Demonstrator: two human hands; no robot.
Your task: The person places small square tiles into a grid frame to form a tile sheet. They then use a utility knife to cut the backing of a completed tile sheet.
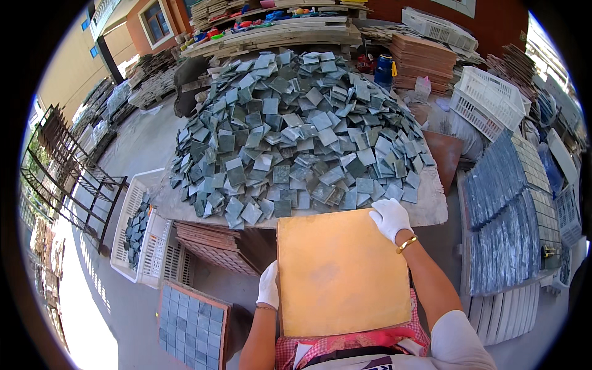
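Square yellow board held over the lap before a table heaped with tiles

Head view: A pale table [435, 211] stands ahead, most of its top buried under a loose heap of square grey-green tiles [280, 132]. Behind it rise stacked planks and a reddish-brown stack of sheets [423, 61], with a blue flask [383, 71] beside that stack. To the right are white plastic crates [490, 102] and tall stacks of dark tiles [502, 213]; to the left, a rusty metal rack [77, 185] and a building wall.

The heap reaches almost to the table's front edge, and a pale strip of tabletop shows at the right front corner. Grey floor [137, 314] shows left of the lap, around a white crate with tiles in it [145, 275] and a panel of blue-grey tiles [190, 324].

The yellow board [345, 271] lies between the two gloved hands, its near edge over a red-checked cloth [285, 353] on the lap. Its far edge overlaps the table front in view; whether they touch cannot be told. The right hand [390, 219] grasps the far right corner. The left hand [269, 285] is against the left edge, fingers partly hidden, so its grip cannot be told.
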